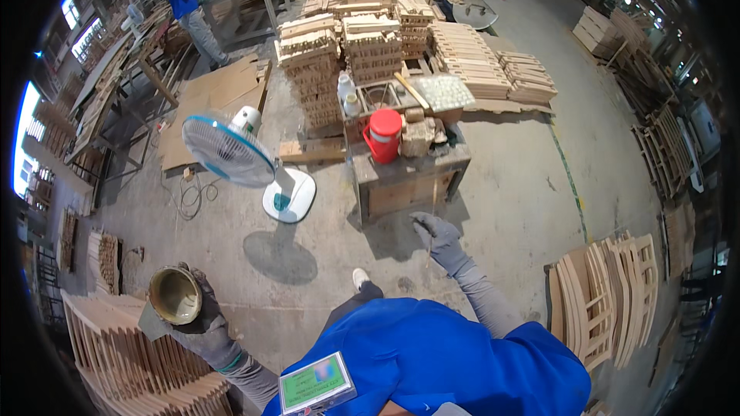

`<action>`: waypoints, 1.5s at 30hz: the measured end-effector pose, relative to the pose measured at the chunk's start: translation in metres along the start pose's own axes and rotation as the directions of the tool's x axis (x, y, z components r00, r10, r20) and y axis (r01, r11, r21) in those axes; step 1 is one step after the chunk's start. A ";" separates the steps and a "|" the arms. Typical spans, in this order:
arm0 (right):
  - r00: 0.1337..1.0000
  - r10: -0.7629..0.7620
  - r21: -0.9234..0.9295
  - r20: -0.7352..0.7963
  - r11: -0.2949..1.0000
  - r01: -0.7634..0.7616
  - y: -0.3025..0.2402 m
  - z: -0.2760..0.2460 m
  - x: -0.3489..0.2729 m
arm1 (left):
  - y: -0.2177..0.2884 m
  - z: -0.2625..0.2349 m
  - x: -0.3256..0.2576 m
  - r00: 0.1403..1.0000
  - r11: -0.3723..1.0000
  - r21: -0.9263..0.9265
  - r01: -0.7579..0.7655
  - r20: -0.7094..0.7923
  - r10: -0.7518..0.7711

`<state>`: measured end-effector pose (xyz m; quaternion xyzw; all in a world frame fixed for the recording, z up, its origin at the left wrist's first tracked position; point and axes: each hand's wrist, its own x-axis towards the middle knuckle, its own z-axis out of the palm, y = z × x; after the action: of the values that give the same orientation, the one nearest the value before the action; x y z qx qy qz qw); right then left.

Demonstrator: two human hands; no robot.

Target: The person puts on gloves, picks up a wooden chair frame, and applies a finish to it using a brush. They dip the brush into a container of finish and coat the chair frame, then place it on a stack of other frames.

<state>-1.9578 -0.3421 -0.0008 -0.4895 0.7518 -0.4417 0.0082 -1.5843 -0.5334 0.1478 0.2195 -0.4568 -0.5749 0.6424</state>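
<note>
Concrete workshop floor [493, 185] all round, stacked wooden parts [370, 46] at twelve o'clock. Left hand [202, 316] (gloved) grips an open tin can [175, 295] at eight o'clock. Right hand [436, 233] pinches a thin stick [432, 219], near the wooden surface [405, 177] bearing a red jug [384, 135].

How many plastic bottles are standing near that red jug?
2 pale bottles: one bottle stands behind the other bottle, both left of the red jug on the wooden bench. Clutter may hide more.

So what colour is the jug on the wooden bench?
Red, on the plastic jug in the head view.
</note>
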 end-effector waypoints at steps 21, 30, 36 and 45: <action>0.697 -0.384 -0.318 0.606 0.685 0.655 0.281 -0.014 0.381 | -0.161 0.196 0.128 0.914 0.262 0.949 -0.175 0.058 0.401; 0.303 -0.371 -0.016 0.878 0.609 0.793 0.374 0.066 0.485 | -0.197 0.310 0.085 0.931 0.846 0.524 -0.101 -0.250 0.266; 0.017 -0.405 0.181 0.914 0.447 0.876 0.373 0.075 0.511 | -0.207 0.330 0.057 0.909 0.790 0.608 -0.082 -0.280 0.309; 0.902 -0.416 0.660 0.114 0.710 0.244 0.253 0.001 0.502 | -0.235 0.389 0.057 0.883 0.308 0.947 0.088 -0.217 0.416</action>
<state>-2.4030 -0.6833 0.0398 -0.6378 0.4511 -0.5952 0.1883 -2.0412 -0.5493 0.1665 0.6199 -0.5718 -0.0681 0.5331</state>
